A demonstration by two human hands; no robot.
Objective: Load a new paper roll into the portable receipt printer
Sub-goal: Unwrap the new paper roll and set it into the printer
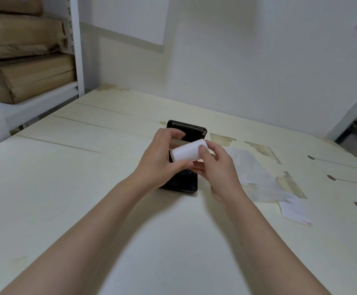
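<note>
Roll [189, 150]: white, held in the air by both hands just above the printer [186, 133], not yet seated. Right hand [218, 171] grasps it from the near-right side, thumb pressed on the upper right end, fingers wrapped beneath. Left hand [160, 160] supports the left end from below; its thumb and forefinger are raised and curled over the roll's far side, apparently picking at the loose paper edge, though the edge itself is too blurred to confirm.

Printer lies flat on the table [67, 188], black, long axis running away from the person. Lid appears open at the far end, with a toothed tear bar showing there. The paper bay sits directly under and slightly beyond the roll, mostly hidden by the hands.

Key relation: roll's long axis runs left-right, slightly tilted up to the right, roughly crosswise to the printer body, which is about the orientation the bay needs. Drop is short and nearly straight down. Both hands equally near; the right one carries the grip.

Clear wrapper [256, 177] and a paper slip [296, 211] lie on the table to the right.
</note>
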